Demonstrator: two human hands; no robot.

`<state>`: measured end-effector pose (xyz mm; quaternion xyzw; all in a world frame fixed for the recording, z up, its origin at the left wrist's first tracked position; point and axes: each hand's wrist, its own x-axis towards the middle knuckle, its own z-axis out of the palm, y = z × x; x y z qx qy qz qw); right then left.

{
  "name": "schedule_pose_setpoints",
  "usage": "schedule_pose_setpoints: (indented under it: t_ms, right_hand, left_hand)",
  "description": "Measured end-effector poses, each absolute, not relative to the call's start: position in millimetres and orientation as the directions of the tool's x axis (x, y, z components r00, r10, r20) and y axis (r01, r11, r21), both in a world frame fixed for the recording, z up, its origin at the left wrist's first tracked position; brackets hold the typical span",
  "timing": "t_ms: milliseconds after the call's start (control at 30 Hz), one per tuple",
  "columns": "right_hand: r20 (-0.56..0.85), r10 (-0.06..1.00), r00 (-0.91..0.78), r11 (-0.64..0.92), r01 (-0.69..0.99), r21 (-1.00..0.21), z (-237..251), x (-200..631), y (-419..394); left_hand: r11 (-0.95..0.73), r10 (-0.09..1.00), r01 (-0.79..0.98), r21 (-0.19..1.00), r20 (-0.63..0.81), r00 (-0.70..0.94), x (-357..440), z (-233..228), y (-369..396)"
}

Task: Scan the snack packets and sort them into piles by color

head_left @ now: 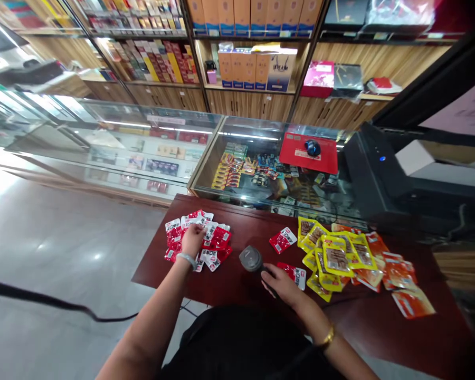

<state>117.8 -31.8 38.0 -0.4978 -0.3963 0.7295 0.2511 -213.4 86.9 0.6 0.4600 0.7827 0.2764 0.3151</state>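
Observation:
My left hand (193,238) is over a heap of red-and-white snack packets (174,232) on the left of the table. Its fingers are pinched at the edge of one packet (210,232) on top of the heap. In my right hand (283,285) is a dark handheld barcode scanner (250,258), gripped by its handle, its head pointing left toward the heap. Two more red-and-white packets lie apart: one packet (283,240) beyond the scanner, another packet (293,275) just past my right hand. Yellow snack packets (336,256) are piled to the right.
Orange packets (399,272) lie right of the yellow pile on the dark red table (245,227). Behind stands a glass display counter (237,132) with a red mat (288,150) and a mouse (312,148). A black machine (376,174) borders the right. A black cable (63,298) crosses the left.

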Motion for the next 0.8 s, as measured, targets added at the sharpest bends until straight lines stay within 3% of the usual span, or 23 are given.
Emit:
schedule_pose_setpoints:
  t_ms: [167, 267, 333, 400, 467, 567, 667, 800]
  right_hand:
    - [-0.554, 0.755, -0.351, -0.589, 0.007, -0.808, 36.8, 126.2, -39.6]
    - [-0.57, 0.757, -0.32, -0.61, -0.03, -0.792, 33.7, 135.3, -45.8]
    - [-0.577, 0.766, -0.284, -0.616, -0.065, -0.785, 32.7, 142.2, -49.2]
    - [-0.587, 0.771, -0.247, -0.623, -0.109, -0.774, 33.2, 149.8, -51.9]
    - [-0.593, 0.776, -0.216, -0.626, -0.152, -0.765, 34.4, 158.3, -54.8]
    - [-0.588, 0.786, -0.188, -0.617, -0.191, -0.763, 34.4, 172.7, -61.0]
    - [-0.583, 0.796, -0.161, -0.605, -0.197, -0.772, 31.1, 187.3, -70.4]
    - [-0.587, 0.803, -0.105, -0.595, -0.186, -0.782, 27.7, 202.1, -83.8]
  left_hand:
    - [0.554, 0.83, 0.661, 0.507, -0.269, -0.489, -249.9, 24.0, 101.1]
    - [0.541, 0.839, 0.789, 0.291, -0.114, -0.533, -240.1, 33.0, 107.1]
    - [0.459, 0.881, 0.863, 0.21, 0.017, -0.473, -214.8, 33.3, 111.0]
    - [0.308, 0.947, 0.925, 0.224, 0.016, -0.32, -175.4, 28.2, 114.6]
    - [0.12, 0.992, 0.949, 0.292, -0.079, -0.102, -125.9, 19.0, 117.3]
    - [-0.097, 0.969, 0.915, 0.391, -0.172, 0.176, -46.5, 3.2, 118.7]
    - [-0.175, 0.917, 0.899, 0.4, -0.267, 0.298, 22.2, -7.6, 118.8]
    - [-0.231, 0.888, 0.924, 0.304, -0.321, 0.328, 79.4, -12.4, 119.6]
